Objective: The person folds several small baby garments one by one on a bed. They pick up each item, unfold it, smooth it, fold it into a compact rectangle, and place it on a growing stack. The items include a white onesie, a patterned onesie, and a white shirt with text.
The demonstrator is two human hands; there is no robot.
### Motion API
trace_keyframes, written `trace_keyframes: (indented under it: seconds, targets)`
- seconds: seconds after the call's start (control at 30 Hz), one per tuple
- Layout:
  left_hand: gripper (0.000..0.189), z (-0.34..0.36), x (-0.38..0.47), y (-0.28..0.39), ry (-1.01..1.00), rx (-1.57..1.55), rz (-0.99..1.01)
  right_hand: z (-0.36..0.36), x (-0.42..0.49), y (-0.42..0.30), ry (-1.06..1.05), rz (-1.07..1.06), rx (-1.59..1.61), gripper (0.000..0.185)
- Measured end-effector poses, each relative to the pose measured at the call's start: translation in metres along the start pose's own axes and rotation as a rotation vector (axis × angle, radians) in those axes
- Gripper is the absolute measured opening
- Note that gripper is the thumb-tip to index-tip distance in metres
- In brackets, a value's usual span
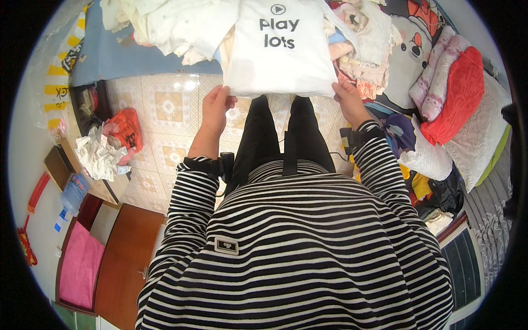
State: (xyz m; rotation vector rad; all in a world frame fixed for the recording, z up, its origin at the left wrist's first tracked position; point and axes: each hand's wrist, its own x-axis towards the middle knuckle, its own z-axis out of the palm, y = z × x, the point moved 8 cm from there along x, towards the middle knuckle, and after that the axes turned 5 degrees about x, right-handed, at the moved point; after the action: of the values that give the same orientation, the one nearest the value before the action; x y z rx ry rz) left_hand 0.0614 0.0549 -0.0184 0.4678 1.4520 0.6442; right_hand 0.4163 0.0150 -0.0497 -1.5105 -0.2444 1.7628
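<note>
A white cotton shirt (280, 66) with dark printed lettering is spread out in front of me, its lower edge towards my body. My left hand (218, 105) pinches one bottom corner between thumb and fingers. At the opposite bottom corner, my right hand (347, 97) grips the hem the same way. The hem is stretched nearly straight between both hands. Pale garments (177, 24) lie left of the shirt, and a heap of pink and cream clothes (367, 45) lies to its right. The shirt's top runs out of view.
A blue surface (119, 53) bears the clothes. Rolled floral fabric (441, 78), a red cloth (458, 95) and a white pillow (474, 136) are piled at right. Crumpled white cloth or paper (99, 152) and a red plastic bag (128, 128) stand at left, above a patterned tile floor (169, 107).
</note>
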Motion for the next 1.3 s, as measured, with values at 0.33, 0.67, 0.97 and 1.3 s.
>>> trace_keyframes:
  seconds: [0.33, 0.67, 0.97, 1.3]
  targets:
    - [0.016, 0.001, 0.0, 0.015, -0.09, -0.101, -0.076, 0.043, -0.028, -0.043, -0.119, 0.073, 0.304, 0.039]
    - [0.024, 0.011, -0.002, 0.01, -0.044, -0.305, -0.182, 0.063, -0.04, -0.067, -0.177, -0.029, 0.23, 0.041]
    - [0.042, 0.031, -0.015, 0.01, -0.143, -0.114, -0.163, 0.035, -0.035, -0.04, -0.146, 0.037, 0.148, 0.011]
    - [0.045, 0.029, -0.002, -0.035, -0.11, -0.027, -0.069, 0.032, -0.039, 0.004, 0.008, 0.24, 0.343, 0.032]
